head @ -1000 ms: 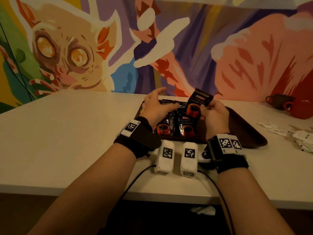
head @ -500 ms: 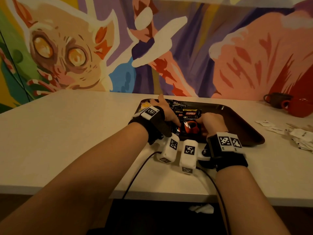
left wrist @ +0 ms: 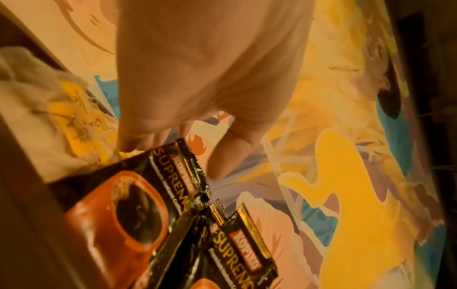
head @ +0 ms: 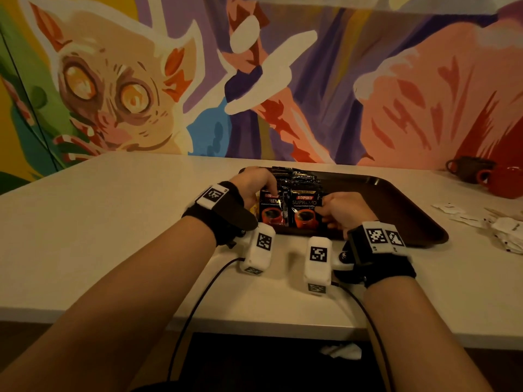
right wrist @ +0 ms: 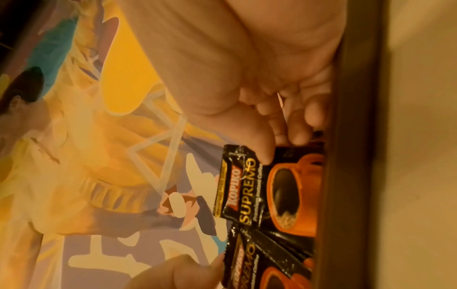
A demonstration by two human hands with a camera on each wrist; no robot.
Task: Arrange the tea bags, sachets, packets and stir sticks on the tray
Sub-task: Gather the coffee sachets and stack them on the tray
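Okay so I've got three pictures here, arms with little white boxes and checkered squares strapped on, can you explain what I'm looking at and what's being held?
These are a person's own arms, no machine. The big picture comes from a camera on their head; the other two come from cameras strapped to each wrist, looking along the fingers. The white boxes are those wrist cameras.

On the white table sits a dark brown tray with black coffee packets stood in rows. The left hand touches the top of the left front packet; the right hand pinches the side of the right front packet. Small white sachets lie on the table to the right, and two mugs stand by the wall.
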